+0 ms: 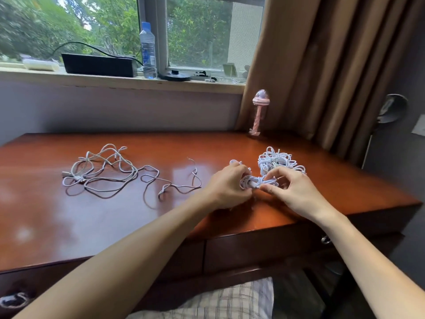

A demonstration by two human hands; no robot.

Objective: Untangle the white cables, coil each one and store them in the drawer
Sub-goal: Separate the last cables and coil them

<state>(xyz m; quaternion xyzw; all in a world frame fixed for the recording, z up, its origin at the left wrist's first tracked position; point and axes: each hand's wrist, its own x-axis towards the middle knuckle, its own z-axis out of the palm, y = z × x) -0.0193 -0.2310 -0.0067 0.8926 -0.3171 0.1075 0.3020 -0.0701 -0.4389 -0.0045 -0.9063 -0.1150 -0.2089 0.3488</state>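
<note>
A small coiled white cable [258, 181] sits between my hands above the right part of the wooden desk [115, 215]. My left hand [226, 187] grips its left end with curled fingers. My right hand [292, 188] pinches its right end between thumb and fingers. Just behind them lies a pile of coiled white cables [279, 161]. A loose tangle of white cables [108, 171] is spread over the left half of the desk. The drawer [264, 252] under the desk's right front edge looks closed, with a knob [325, 239] at its right.
A pink handheld fan [259, 111] stands at the desk's back right, beside the brown curtain [333, 65]. On the windowsill are a water bottle [148, 49], a black box [99, 65] and small items. Checked fabric [230, 302] shows below the desk.
</note>
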